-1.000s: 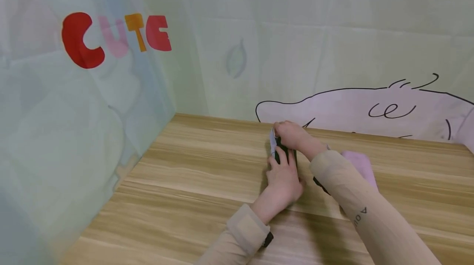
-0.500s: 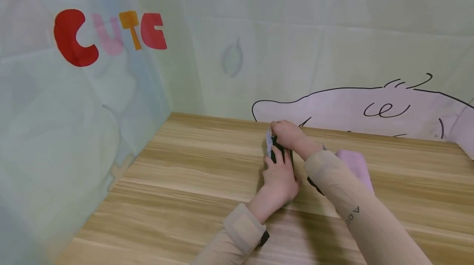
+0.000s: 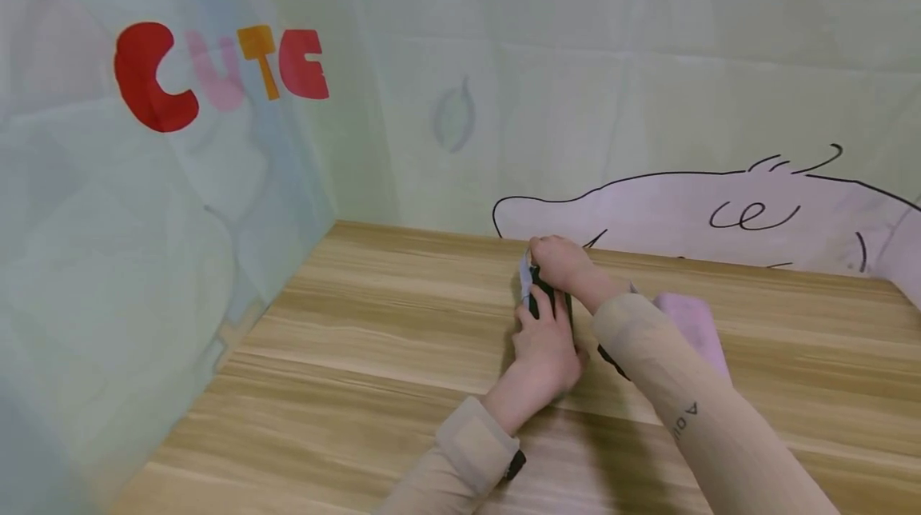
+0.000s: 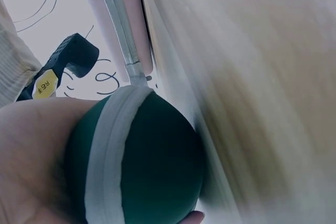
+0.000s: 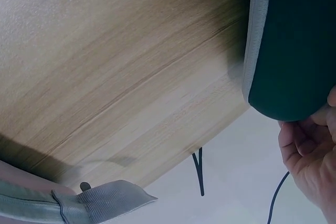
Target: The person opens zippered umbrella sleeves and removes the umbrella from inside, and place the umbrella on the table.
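Observation:
A dark green zip case [image 4: 163, 150] with a pale grey zipper band stands on its edge on the table, long and rounded at its ends. My left hand [image 3: 543, 351] grips the near part, fingers spread over its top and thumb at its right side. At the far end, the fingers of my right hand [image 3: 564, 263] are curled and pinch the case's tip beside the zipper. In the right wrist view my right hand [image 5: 312, 163] is bent around the green case's [image 5: 294, 45] rounded end. Whether a zipper pull is between its fingertips is hidden.
A pink zip case [image 3: 694, 331] with a grey zipper lies right of the hands, partly behind the right sleeve [image 3: 669, 371]. The wood-grain table [image 3: 374, 323] meets printed cloth walls [image 3: 432, 139] at the back and left. A black wrist mount [image 4: 79, 56] is on the right wrist.

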